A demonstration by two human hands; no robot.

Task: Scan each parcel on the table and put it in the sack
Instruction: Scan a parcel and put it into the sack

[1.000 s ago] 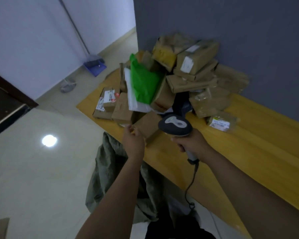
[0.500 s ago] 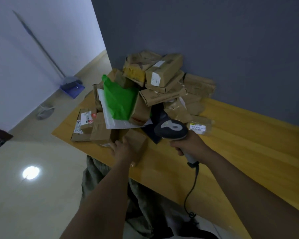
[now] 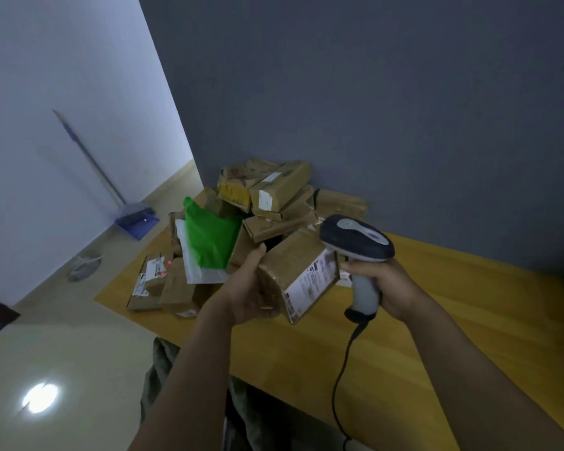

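Left hand (image 3: 249, 289) cupped under brown box (image 3: 290, 262), fingers curled round near end. Box lifted above table (image 3: 469, 320), white label (image 3: 310, 283) facing right. Right hand (image 3: 391, 288) clamped round scanner (image 3: 355, 239) grip, scanner head just beside label. Parcel pile (image 3: 274, 196) behind, against grey wall (image 3: 372, 92), green bag (image 3: 212, 239) at its left. Sack (image 3: 157, 362) below table edge, under left arm.

It looked like a small parcel-sorting room. The left fingers (image 3: 257, 255) held a labelled parcel (image 3: 297, 275), and just beyond them a heap of taped parcels (image 3: 274, 196) lay on a plain wooden table (image 3: 469, 304). The right fingers (image 3: 355, 265) curled round a corded scanner (image 3: 355, 239). A sack (image 3: 158, 362) sat below them. Far left of the fingers, a broom (image 3: 88, 161) and dustpan (image 3: 137, 222) stood by a bare wall (image 3: 62, 76) on a tiled floor (image 3: 79, 336).
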